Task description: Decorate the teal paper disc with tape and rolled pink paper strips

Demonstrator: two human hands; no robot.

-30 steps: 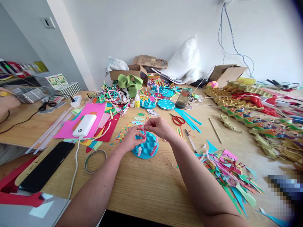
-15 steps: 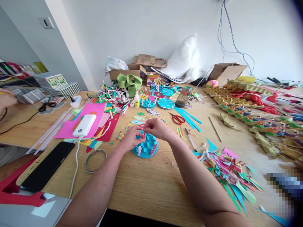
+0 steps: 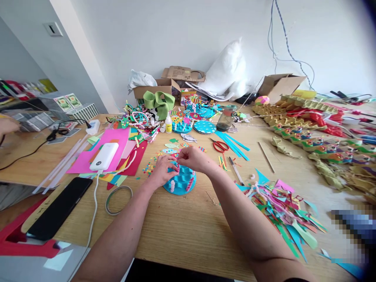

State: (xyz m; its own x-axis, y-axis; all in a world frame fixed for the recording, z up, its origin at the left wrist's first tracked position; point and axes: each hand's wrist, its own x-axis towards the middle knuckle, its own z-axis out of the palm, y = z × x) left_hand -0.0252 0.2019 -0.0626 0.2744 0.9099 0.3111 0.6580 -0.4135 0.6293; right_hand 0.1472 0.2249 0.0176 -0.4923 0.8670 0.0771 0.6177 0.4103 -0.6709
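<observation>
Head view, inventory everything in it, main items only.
Base: 1, blue, below hands
Stems: several, pink, on base
Paper fish: several, mixed, beyond base
Bottle: 1, white-yellow, beyond fish
Scissors: 1, red, right of fish
Pen: 1, white-black, nearer than scissors
Tape: 1, grey, left of base
Phone: 1, black, near left
Paper: several, mixed, left
Power bank: 1, white, on paper
Jar: 1, clear, back
Ribbon: 1, green, back
Scraps: many, mixed, right
Egg cartons: several, tan, right
Boxes: several, brown, at wall
Other person's hand: 1, bare, left edge
Left hand: 1, bare, at base
Right hand: 1, bare, at base
</observation>
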